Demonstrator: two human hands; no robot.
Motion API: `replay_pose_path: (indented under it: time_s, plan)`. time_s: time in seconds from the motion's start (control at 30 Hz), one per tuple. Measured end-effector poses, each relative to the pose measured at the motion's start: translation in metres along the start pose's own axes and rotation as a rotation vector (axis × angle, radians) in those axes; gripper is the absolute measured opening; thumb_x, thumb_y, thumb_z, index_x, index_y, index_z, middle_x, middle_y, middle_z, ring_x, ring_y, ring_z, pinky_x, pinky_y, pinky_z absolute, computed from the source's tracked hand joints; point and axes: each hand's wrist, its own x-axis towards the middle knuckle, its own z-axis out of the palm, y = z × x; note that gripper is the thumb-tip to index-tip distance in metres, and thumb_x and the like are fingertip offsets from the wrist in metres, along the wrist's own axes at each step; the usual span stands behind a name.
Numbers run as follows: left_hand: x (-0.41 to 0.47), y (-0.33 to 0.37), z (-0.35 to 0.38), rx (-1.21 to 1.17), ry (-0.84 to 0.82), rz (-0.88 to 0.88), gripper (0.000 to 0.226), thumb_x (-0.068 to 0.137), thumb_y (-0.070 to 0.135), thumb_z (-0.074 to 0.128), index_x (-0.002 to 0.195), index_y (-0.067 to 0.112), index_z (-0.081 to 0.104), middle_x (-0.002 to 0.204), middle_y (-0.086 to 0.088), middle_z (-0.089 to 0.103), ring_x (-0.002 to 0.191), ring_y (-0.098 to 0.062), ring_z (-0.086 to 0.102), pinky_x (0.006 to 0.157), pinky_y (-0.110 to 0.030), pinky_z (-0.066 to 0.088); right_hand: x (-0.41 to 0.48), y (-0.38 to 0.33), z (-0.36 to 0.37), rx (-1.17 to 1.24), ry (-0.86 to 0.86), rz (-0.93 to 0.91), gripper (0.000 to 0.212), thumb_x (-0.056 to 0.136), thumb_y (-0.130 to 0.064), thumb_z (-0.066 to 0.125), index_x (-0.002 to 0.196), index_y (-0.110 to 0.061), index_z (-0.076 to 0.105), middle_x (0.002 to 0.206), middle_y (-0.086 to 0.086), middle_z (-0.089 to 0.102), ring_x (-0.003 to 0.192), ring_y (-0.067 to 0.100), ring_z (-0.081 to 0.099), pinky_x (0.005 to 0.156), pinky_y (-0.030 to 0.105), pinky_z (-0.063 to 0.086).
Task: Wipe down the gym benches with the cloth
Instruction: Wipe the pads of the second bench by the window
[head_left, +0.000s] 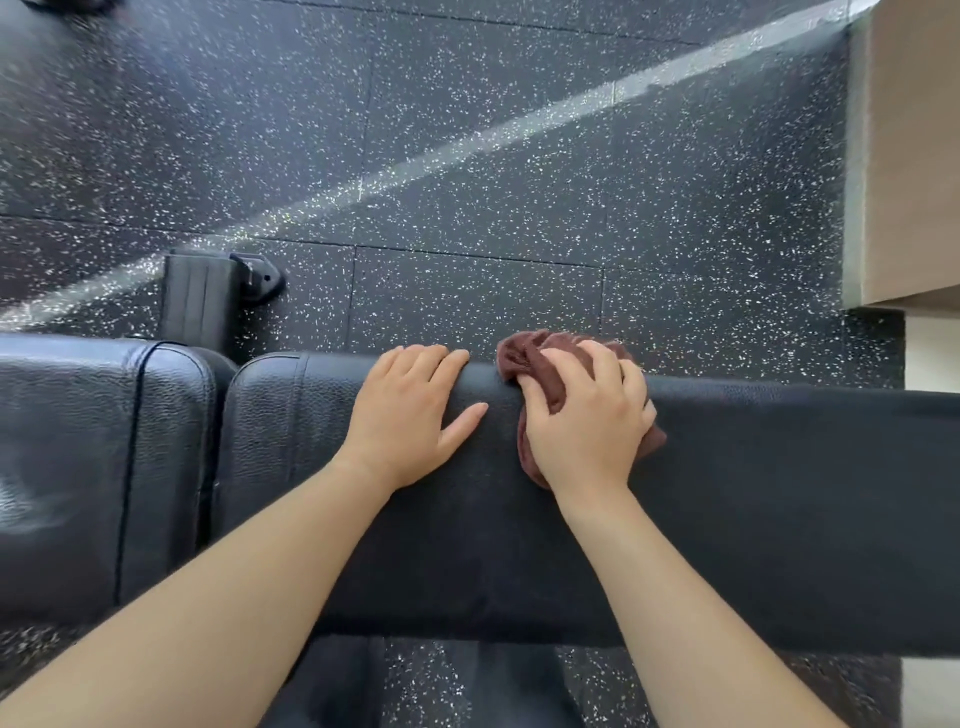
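A black padded gym bench (779, 493) runs across the lower half of the view, its long pad on the right and a shorter seat pad (78, 457) on the left, with a gap between them. My right hand (587, 421) presses a crumpled dark red-brown cloth (530, 358) onto the long pad near its far edge; the cloth is mostly hidden under the palm. My left hand (415, 410) lies flat on the same pad just left of the cloth, fingers spread over the far edge, holding nothing.
Black speckled rubber floor (467, 182) lies beyond the bench, crossed by a pale streak of light. A black bench foot with a wheel (208, 296) stands behind the gap. A beige wall or cabinet corner (909, 156) rises at the right edge.
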Motion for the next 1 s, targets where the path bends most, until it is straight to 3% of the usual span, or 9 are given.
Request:
replay_pose_path:
  time_s: [0.2,0.43,0.57,0.67,0.8,1.0]
  plan:
    - [-0.039,-0.088,-0.014,0.1,-0.011,-0.058,0.064,0.086,0.057,0.029,0.131,0.013,0.047,0.124,-0.007,0.056,0.115,-0.029,0.051,0.102,-0.051,0.034,0.02,-0.079,0.032,-0.096,-0.257,-0.146,0.031,0.084,-0.055,0.053,0.109,-0.038,0.06,0.124,-0.006,0.054,0.115,0.029,0.044,0.091,0.048,0.034]
    - [-0.079,-0.152,-0.03,0.106,-0.047,-0.026,0.058,0.09,0.048,0.028,0.141,0.023,0.036,0.128,-0.008,0.052,0.117,-0.029,0.048,0.101,-0.05,0.035,-0.067,-0.099,0.045,-0.025,-0.01,-0.144,0.031,0.082,-0.041,0.065,0.11,-0.03,0.064,0.131,0.002,0.053,0.118,0.037,0.044,0.088,0.053,0.04]
    - [-0.087,-0.173,-0.026,0.098,-0.047,0.02,0.056,0.091,0.046,0.03,0.143,0.027,0.031,0.127,-0.007,0.052,0.118,-0.028,0.047,0.102,-0.049,0.034,-0.031,-0.139,0.064,-0.046,-0.082,-0.096,0.027,0.085,-0.047,0.057,0.109,-0.035,0.062,0.133,-0.004,0.05,0.123,0.033,0.039,0.097,0.051,0.032]
    - [-0.094,-0.191,-0.027,0.108,-0.045,0.017,0.057,0.09,0.046,0.028,0.142,0.023,0.034,0.131,-0.004,0.051,0.124,-0.024,0.045,0.106,-0.049,0.03,-0.019,-0.161,0.071,-0.042,-0.151,-0.115,0.026,0.085,-0.048,0.057,0.108,-0.036,0.062,0.129,-0.005,0.052,0.12,0.03,0.042,0.096,0.049,0.033]
    - [-0.114,-0.222,-0.031,0.139,-0.028,-0.047,0.059,0.09,0.046,0.028,0.14,0.016,0.037,0.142,-0.005,0.044,0.134,-0.024,0.037,0.109,-0.051,0.026,-0.061,-0.17,0.072,0.027,-0.067,-0.191,0.028,0.083,-0.04,0.064,0.109,-0.031,0.065,0.13,-0.001,0.054,0.119,0.034,0.045,0.091,0.051,0.038]
    - [-0.131,-0.259,-0.024,0.064,0.026,-0.101,0.061,0.089,0.053,0.028,0.144,0.026,0.031,0.148,-0.009,0.035,0.137,-0.028,0.031,0.112,-0.048,0.019,-0.061,-0.202,0.093,0.036,-0.012,-0.151,0.026,0.081,-0.04,0.066,0.106,-0.03,0.067,0.127,-0.001,0.056,0.119,0.035,0.046,0.092,0.053,0.037]
